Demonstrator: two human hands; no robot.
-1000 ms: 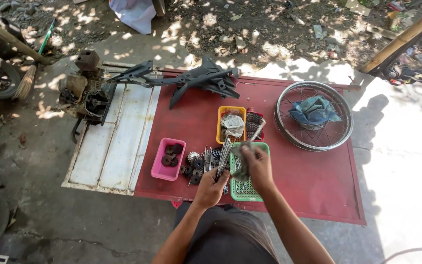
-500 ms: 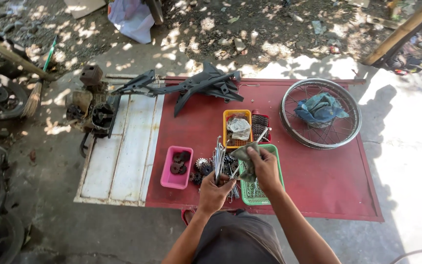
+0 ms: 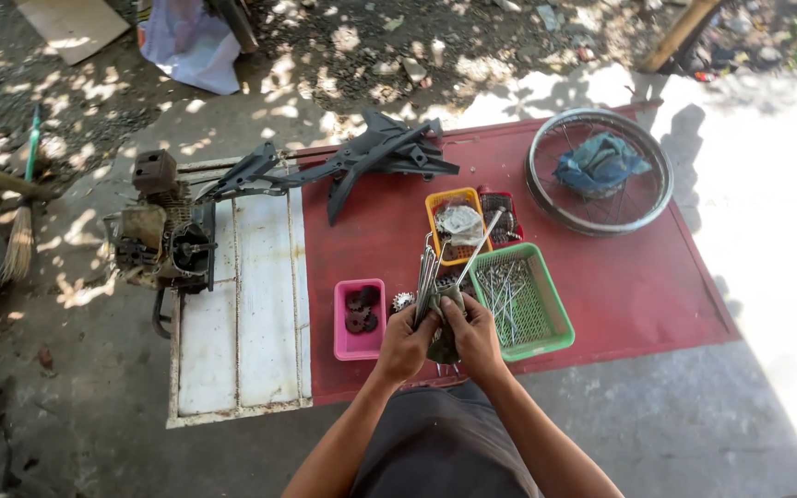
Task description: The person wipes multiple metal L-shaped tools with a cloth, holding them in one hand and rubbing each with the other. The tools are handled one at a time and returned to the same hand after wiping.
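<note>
Left hand (image 3: 405, 343) and right hand (image 3: 475, 337) both closed around a bundle of metal wrenches (image 3: 437, 286), bundle upright between the hands, just left of the green basket (image 3: 546, 337), pink tray (image 3: 347, 345) further left of that basket

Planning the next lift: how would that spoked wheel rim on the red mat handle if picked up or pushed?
The spoked wheel rim looks like rigid metal, so probably stiff and fairly heavy. Lying flat on the red mat, it should slide rather than roll. The blue cloth bundled inside looks loose and might slip out if tilted.
</note>
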